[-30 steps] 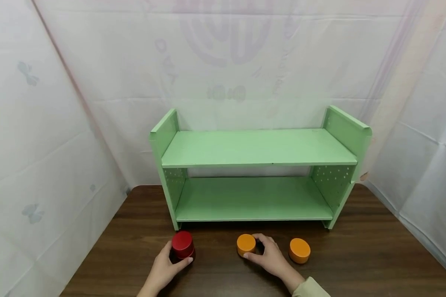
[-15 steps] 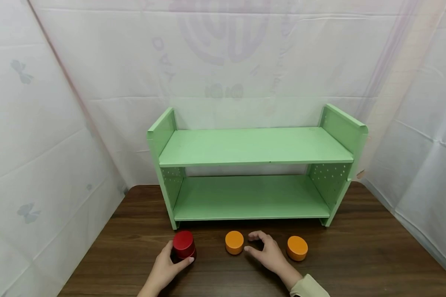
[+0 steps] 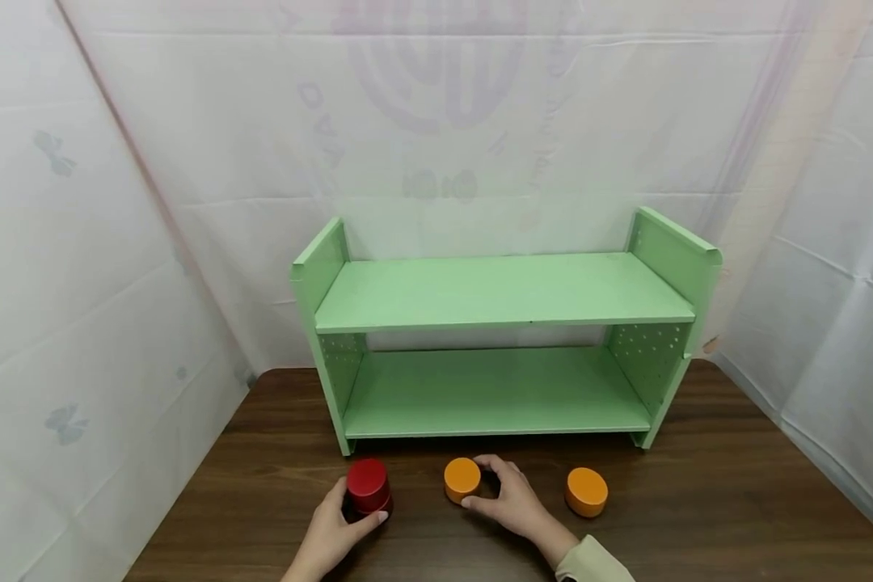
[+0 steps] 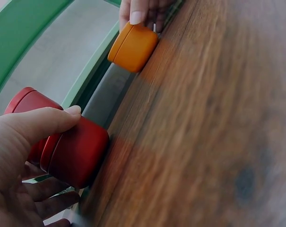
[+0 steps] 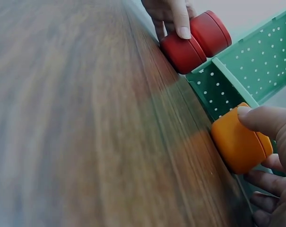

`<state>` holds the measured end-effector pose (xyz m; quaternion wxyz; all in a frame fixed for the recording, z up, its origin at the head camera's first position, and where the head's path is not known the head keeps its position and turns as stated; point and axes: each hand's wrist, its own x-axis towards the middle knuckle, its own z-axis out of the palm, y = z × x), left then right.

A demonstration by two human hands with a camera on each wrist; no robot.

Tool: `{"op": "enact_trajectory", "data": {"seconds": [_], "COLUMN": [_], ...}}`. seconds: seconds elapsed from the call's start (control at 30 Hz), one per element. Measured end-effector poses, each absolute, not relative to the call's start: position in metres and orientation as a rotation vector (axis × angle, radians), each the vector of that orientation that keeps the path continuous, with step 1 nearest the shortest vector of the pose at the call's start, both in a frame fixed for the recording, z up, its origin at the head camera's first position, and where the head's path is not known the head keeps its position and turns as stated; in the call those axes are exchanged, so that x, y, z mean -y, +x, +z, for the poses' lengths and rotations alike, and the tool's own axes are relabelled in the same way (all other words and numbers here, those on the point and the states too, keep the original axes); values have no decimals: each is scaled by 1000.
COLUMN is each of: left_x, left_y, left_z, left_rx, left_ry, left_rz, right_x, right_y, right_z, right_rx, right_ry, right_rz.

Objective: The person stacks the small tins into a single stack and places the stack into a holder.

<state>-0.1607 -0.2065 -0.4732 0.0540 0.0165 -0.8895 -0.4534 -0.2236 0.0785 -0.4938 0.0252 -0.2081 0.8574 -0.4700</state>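
Note:
Two round red tins stand stacked on the table in the head view, the upper red tin [image 3: 368, 478] over the lower red tin [image 4: 81, 151]. My left hand [image 3: 329, 529] grips the lower one from the left, its thumb on the near side. Right of them stands a round orange tin [image 3: 461, 478] with a lid seam. Around its right side my right hand [image 3: 511, 503] curls, the thumb against the tin in the right wrist view and the other fingers partly hidden behind it. A second orange tin [image 3: 587, 491] stands apart, to the right of that hand.
Behind the tins stands a light green two-tier shelf [image 3: 505, 291] with raised, perforated sides. The dark wooden table [image 3: 684, 517] carries everything. White cloth [image 3: 189, 121] hangs at the back and both sides.
The middle orange tin has moved left. My right hand came off it half a second ago and is now around it again. The red stack and left hand have shifted slightly right.

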Motion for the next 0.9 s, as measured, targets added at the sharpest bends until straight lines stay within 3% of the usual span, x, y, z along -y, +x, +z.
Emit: {"op": "enact_trajectory", "data": {"seconds": [0.9], "left_x": [195], "left_y": [-157], "left_z": [-474], "left_rx": [2695], "left_ry": [-18], "left_rz": [-1386], "right_x": [-68], "right_y": [-229], "right_z": [-496], "right_rx": [-2630], "right_ry": [-660], "right_rz": [-1426]}}
